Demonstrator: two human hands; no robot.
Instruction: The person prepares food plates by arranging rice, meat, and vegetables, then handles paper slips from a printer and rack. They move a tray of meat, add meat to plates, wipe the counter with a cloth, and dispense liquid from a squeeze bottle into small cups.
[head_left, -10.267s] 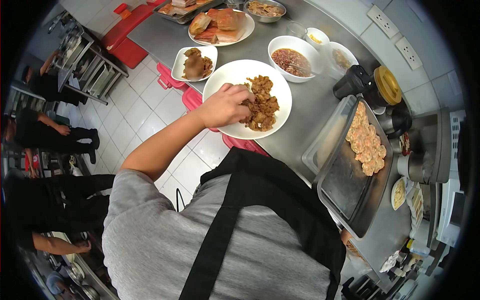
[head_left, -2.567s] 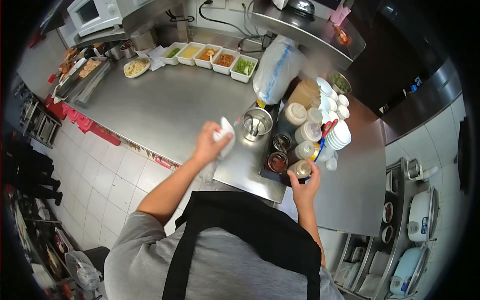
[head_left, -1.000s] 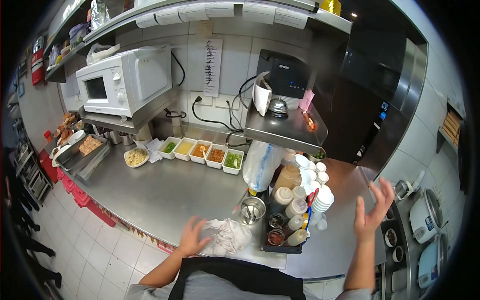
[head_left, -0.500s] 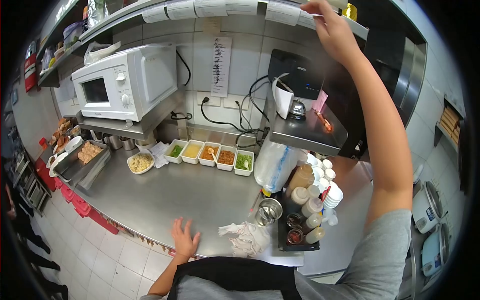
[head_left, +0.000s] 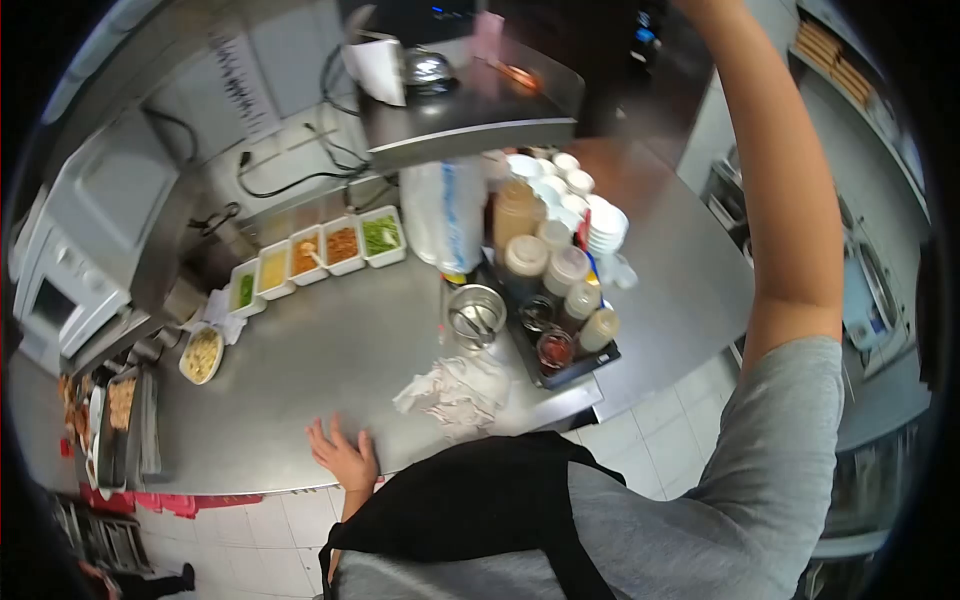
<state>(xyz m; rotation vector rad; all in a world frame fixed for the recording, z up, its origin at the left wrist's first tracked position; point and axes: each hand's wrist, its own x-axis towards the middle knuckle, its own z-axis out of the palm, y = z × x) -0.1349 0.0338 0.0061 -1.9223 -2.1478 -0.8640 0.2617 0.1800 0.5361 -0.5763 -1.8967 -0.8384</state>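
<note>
My left hand [head_left: 345, 458] lies on the steel counter [head_left: 290, 400] near its front edge, fingers spread and holding nothing. Beside it on the right is a crumpled white cloth [head_left: 460, 392]. My right arm [head_left: 790, 190] is raised high, and the hand is cut off by the top edge of the view, so its fingers do not show. Behind the cloth stands a metal pot [head_left: 476, 317] with a utensil inside. White tubs in a row hold chopped greens [head_left: 381, 235], brown crumbs [head_left: 342, 244] and other toppings. A white bowl [head_left: 203, 355] of pale chopped food sits further left.
A black caddy [head_left: 585, 370] of squeeze bottles and jars stands right of the pot, near stacked white cups [head_left: 606, 228]. Above hangs a steel shelf [head_left: 470, 130] with a call bell [head_left: 430, 70]. A microwave [head_left: 95, 245] is at left. Another person's leg [head_left: 150, 585] shows lower left.
The view has turned right and tilted down, so counter items appear shifted left or up. My right hand, earlier at paper slips on the upper shelf, has passed out of frame. My left hand stays on the counter.
</note>
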